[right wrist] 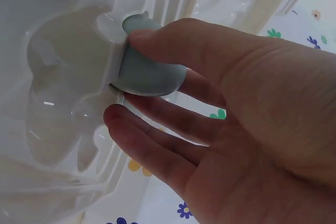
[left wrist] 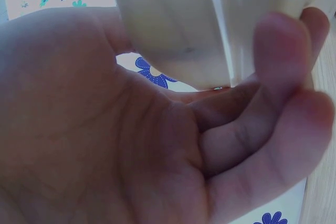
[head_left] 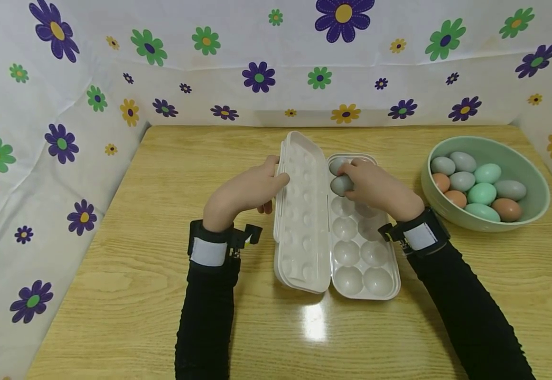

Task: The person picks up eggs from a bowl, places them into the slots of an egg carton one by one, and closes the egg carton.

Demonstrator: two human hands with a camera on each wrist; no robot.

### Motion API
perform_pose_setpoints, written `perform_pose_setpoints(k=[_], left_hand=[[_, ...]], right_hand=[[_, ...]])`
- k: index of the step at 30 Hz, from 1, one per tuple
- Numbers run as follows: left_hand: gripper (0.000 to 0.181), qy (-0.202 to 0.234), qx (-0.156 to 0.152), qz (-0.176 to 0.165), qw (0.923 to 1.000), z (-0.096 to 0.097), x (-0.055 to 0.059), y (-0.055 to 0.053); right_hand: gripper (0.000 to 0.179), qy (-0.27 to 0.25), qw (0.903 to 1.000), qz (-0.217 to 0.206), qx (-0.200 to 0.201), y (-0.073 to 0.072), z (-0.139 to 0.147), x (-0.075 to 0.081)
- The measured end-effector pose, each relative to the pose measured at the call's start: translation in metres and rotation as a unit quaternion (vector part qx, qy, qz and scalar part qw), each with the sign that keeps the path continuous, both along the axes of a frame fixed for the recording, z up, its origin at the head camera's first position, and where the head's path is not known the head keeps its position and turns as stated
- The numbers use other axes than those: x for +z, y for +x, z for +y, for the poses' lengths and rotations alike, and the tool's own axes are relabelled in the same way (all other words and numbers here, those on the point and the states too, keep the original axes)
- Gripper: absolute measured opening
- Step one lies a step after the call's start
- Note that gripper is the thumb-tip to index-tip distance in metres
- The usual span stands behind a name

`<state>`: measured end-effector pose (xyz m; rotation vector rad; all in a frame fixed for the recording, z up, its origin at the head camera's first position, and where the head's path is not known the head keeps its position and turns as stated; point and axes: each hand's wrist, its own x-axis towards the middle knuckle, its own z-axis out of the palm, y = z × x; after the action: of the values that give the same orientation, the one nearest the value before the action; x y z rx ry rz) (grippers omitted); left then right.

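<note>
A white plastic egg box lies opened flat-hinged on the table, its lid tilted up at the left and its cupped base to the right. My left hand holds the lid's outer edge, the thumb over the rim and fingers behind it; in the left wrist view the lid rises beside the palm. With thumb and fingertips, my right hand grips a grey-blue egg at a cup in the left row. Another grey-blue egg sits in the cup behind it. The right hand partly hides the far right cups.
Right of the egg box stands a pale green bowl with several grey, mint-green and brown eggs. Everything rests on a wooden table. A white cloth with printed flowers hangs along the back and sides.
</note>
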<state>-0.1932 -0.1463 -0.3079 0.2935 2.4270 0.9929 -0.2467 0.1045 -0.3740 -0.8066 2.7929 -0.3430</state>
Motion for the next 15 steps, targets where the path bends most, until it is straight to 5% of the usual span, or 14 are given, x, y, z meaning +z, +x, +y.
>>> perform_pose_setpoints(k=[15], left_hand=[[0.051, 0.004, -0.002, 0.002, 1.0000, 0.0008, 0.0014, 0.0007]], right_hand=[[0.037, -0.023, 0.9991, 0.022, 0.027, -0.0011, -0.0042, 0.0016]])
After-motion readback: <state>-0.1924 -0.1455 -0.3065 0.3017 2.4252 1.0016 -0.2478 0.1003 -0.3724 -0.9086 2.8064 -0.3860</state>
